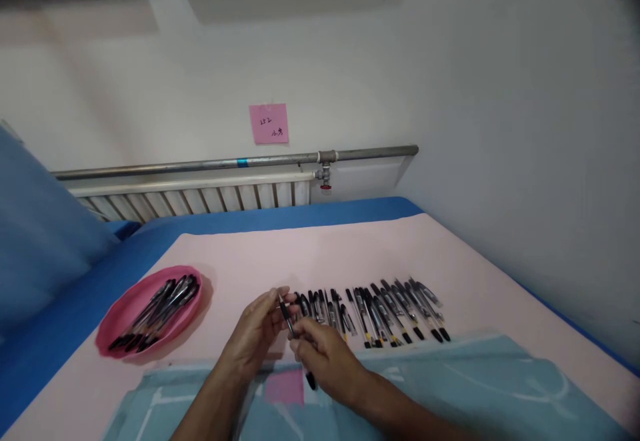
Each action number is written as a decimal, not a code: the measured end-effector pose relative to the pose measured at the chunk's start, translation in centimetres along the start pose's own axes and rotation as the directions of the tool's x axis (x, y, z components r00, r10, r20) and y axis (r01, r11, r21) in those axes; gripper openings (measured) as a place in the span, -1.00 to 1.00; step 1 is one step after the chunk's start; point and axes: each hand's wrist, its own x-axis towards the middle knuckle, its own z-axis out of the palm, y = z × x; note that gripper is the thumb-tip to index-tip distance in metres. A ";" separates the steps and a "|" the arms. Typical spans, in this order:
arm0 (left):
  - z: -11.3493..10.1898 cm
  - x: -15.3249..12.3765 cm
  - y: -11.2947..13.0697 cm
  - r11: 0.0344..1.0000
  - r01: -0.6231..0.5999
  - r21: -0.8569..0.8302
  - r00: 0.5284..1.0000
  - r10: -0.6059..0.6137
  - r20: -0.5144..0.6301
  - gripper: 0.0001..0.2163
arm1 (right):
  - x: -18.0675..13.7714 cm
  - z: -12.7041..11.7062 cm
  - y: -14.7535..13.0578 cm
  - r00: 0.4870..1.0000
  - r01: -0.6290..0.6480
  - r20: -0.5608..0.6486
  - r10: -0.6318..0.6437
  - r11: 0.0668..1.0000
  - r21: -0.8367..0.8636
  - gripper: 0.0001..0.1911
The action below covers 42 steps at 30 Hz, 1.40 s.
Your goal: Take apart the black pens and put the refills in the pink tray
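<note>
My left hand and my right hand meet over the pink table surface, and both are closed on one black pen. The left fingers pinch its upper end; the right hand wraps its lower part, with the dark tip showing below the palm. Just right of my hands lies a row of several black-and-clear pens, side by side. A pink oval tray at the left holds several more pens.
A light blue cloth with a pink sticky note covers the near edge. Blue padding borders the table. A radiator, a metal pipe and a pink wall note stand behind.
</note>
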 end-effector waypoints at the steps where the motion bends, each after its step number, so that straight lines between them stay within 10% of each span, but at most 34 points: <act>1: 0.0 0.0 -0.1 1.000 -0.008 0.008 1.000 0.008 -0.016 -0.75 | 0.0 0.0 0.0 1.000 0.006 0.001 -0.006 1.000 -0.009 -0.93; 30: -0.3 0.1 -0.2 0.994 -0.048 0.094 0.998 0.043 0.047 -0.86 | 0.1 0.3 0.0 0.994 -0.109 0.034 0.105 0.979 0.173 -0.93; 42: 0.2 -0.8 0.4 0.988 -0.086 -0.129 0.983 0.105 0.149 -0.92 | -0.7 -0.2 -2.2 0.944 -0.305 0.304 0.132 0.702 0.644 -0.86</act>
